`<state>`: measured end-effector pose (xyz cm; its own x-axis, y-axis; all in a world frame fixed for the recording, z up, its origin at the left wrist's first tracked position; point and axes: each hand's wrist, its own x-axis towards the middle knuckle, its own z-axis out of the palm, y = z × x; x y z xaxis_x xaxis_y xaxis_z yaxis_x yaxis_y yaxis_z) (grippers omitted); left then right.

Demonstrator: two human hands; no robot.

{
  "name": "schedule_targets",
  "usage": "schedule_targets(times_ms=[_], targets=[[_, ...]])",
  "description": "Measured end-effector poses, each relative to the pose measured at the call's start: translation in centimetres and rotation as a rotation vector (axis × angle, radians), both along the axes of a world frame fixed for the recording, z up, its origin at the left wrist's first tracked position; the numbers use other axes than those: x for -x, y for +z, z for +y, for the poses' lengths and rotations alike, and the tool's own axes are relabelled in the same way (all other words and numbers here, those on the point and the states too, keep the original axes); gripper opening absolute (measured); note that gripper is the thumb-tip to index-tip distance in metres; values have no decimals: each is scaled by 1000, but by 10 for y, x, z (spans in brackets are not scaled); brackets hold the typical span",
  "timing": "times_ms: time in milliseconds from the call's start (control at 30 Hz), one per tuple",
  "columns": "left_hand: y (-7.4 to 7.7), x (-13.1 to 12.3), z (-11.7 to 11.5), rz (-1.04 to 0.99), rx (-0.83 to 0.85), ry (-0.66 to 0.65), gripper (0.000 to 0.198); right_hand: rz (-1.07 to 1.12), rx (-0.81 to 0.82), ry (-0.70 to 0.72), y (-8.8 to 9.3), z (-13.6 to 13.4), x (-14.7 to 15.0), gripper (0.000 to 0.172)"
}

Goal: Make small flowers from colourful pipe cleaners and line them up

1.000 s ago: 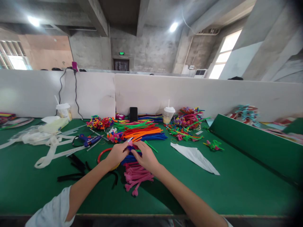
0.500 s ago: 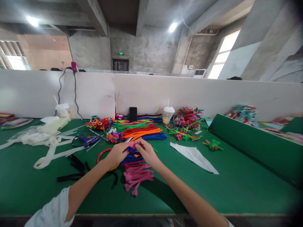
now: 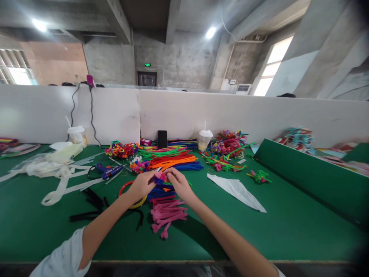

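Small pink-and-blue fuzzy piece held over the green surface, left hand pinching its left side, right hand arched with fingers narrowed at its right edge, forearms slanting inward, pink stems nearer the person.

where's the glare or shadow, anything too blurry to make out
Head view: ceiling lights and the window at right glare white; head view: a soft shadow darkens the green table beside the right forearm; head view: the small pink and purple piece in the left hand is too soft for fine detail.
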<state>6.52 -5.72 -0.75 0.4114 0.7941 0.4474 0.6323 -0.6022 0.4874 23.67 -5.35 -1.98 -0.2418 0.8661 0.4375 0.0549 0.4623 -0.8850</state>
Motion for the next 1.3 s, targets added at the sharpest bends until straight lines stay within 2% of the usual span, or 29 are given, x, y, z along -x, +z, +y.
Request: schedule_targets(times_ms=[133,233,333,433,500,633,767,867,1033,1167,1300], targets=[[-1,-1,2,-152,101,-37,26,41,69,59,-5,5,1,14],[-4,-1,7,-321,258,-137,36,53,122,93,-10,9,1,12],[-4,5,14,-454,445,-247,44,76,140,48,-14,15,0,12],[3,19,25,-463,479,-263,48,116,149,-2,-17,19,-2,13],[9,32,37,-410,420,-219,49,134,159,-18,-18,21,-3,13],[24,60,66,-237,264,-35,47,121,152,-21,-19,22,-4,14],[40,71,97,94,202,71,42,110,160,-10,-20,22,-3,13],[47,68,116,242,238,49,36,79,165,9,-20,22,-2,13],[51,53,137,390,251,25,29,37,150,23,-20,22,-3,13],[51,43,143,487,229,20,24,26,146,21,-21,23,-3,12],[48,38,140,528,217,30,24,9,135,20,-22,24,-3,13]])
